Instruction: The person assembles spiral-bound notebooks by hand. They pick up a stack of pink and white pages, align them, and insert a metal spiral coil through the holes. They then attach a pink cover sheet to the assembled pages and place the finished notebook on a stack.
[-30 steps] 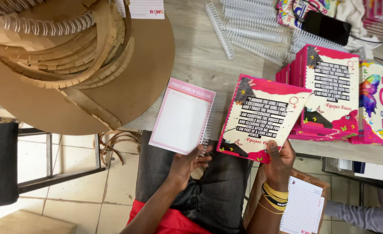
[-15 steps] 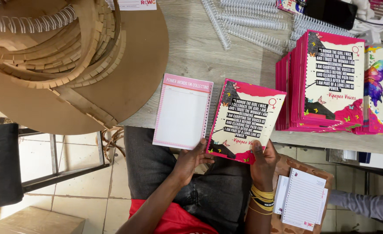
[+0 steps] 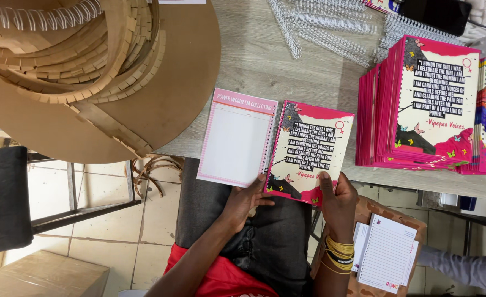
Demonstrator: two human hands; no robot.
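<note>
I see a pale wood-grain table (image 3: 287,77) filling the upper part of the view, its near edge running above my lap. On its left sits a big round brown board (image 3: 182,99), smooth and matt, heaped with curled, notched cardboard strips (image 3: 72,60). On the right stands a tall stack of pink covers (image 3: 419,104), glossy, with black and white panels and small butterflies. Above it lie several silvery spiral binding coils (image 3: 331,33), ribbed and thin.

My two forearms come up from the bottom of the view, over dark trousers. My left hand (image 3: 242,202) sits at the lower edge of the white lined page (image 3: 236,137), a flat sheet with a pink band on top and a row of punched holes down its right side. Its thumb lies over the bottom corner of the pink cover (image 3: 310,151); the other fingers are tucked beneath, so I cannot tell how they lie. My right hand (image 3: 337,199) pinches the cover's lower right corner, thumb pressed on top, fingers curled under. The page and cover lie side by side, edges touching, half on the table edge, half over my lap.

Gold bangles (image 3: 339,254) ring my right wrist. Just right of it, loose lined sheets (image 3: 387,253) rest on a brown stool (image 3: 413,225).
</note>
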